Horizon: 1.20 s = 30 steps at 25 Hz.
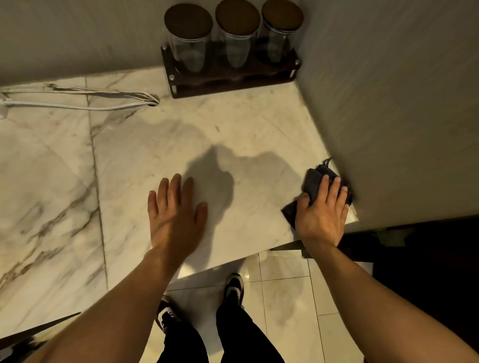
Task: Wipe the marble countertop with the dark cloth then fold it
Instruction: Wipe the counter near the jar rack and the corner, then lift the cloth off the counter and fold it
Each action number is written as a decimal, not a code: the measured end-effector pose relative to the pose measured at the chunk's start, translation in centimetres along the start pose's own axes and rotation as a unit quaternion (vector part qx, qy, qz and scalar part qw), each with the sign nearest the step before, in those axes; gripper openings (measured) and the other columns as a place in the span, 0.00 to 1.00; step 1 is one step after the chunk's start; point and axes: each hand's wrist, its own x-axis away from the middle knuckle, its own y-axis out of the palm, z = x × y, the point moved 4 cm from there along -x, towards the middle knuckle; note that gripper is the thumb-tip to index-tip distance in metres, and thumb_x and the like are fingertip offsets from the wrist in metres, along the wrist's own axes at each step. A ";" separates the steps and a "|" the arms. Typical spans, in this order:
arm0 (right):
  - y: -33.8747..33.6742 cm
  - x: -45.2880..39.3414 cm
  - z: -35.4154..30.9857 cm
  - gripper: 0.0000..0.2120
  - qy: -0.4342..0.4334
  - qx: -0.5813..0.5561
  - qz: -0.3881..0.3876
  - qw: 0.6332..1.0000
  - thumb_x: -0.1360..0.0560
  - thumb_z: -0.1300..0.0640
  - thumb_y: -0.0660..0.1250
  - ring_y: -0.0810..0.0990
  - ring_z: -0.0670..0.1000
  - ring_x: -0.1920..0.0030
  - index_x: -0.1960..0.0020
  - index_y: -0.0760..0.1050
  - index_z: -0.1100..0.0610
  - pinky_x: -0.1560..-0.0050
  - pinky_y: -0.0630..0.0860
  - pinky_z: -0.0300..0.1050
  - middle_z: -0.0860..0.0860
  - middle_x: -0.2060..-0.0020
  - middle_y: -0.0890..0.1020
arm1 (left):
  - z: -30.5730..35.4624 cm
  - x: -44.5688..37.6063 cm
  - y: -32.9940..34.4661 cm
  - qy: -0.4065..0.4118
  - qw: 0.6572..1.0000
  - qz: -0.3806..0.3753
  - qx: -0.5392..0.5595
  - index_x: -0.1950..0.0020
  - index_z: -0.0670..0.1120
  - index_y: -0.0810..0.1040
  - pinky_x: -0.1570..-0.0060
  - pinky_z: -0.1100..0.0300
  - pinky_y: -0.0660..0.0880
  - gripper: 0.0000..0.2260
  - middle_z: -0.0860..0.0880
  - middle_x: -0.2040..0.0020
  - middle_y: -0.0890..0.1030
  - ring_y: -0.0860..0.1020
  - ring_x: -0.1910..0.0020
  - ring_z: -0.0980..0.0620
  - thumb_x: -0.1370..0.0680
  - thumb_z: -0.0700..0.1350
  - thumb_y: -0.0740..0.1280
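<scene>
The marble countertop [139, 146] is white with grey-brown veins and fills the middle of the head view. A dark cloth [313, 182], bunched up, lies at the counter's right end against the side wall. My right hand [322, 211] presses on the cloth with fingers spread over it, and part of the cloth is hidden under the palm. Flat on the marble, near the front edge, my left hand [175, 213] rests with fingers apart and holds nothing.
A dark wooden rack [229, 78] with three glass jars with wooden lids stands in the back right corner. White cables [75, 101] run along the back wall from a socket at the left. Walls close the back and right sides. Tiled floor and my feet show below the counter edge.
</scene>
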 end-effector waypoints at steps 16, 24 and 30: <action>-0.6 5.8 3.0 0.28 0.069 -0.116 -0.007 0.991 0.19 0.55 0.53 0.45 0.56 0.23 0.22 0.49 0.59 0.26 0.47 0.52 0.57 0.22 0.49 | -4.8 2.4 -4.5 0.035 0.995 0.017 0.088 0.36 0.41 0.72 0.42 0.44 0.71 0.19 0.41 0.40 0.76 0.73 0.42 0.38 0.23 0.50 0.59; -3.2 15.0 -3.0 0.21 0.101 -0.311 -0.181 0.927 0.20 0.52 0.53 0.74 0.58 0.38 0.29 0.68 0.52 0.43 0.72 0.53 0.54 0.36 0.76 | -3.7 6.2 -7.3 0.034 0.985 -0.018 0.166 0.30 0.43 0.69 0.36 0.50 0.68 0.25 0.41 0.33 0.74 0.73 0.36 0.41 0.22 0.55 0.55; -7.1 21.8 -9.5 0.19 0.255 -0.608 -0.456 0.598 0.28 0.49 0.64 0.83 0.57 0.63 0.60 0.84 0.64 0.56 0.74 0.48 0.61 0.62 0.84 | -2.1 8.7 -10.4 -0.137 0.832 -0.252 0.476 0.39 0.52 0.75 0.44 0.56 0.72 0.13 0.51 0.41 0.79 0.77 0.48 0.55 0.20 0.54 0.59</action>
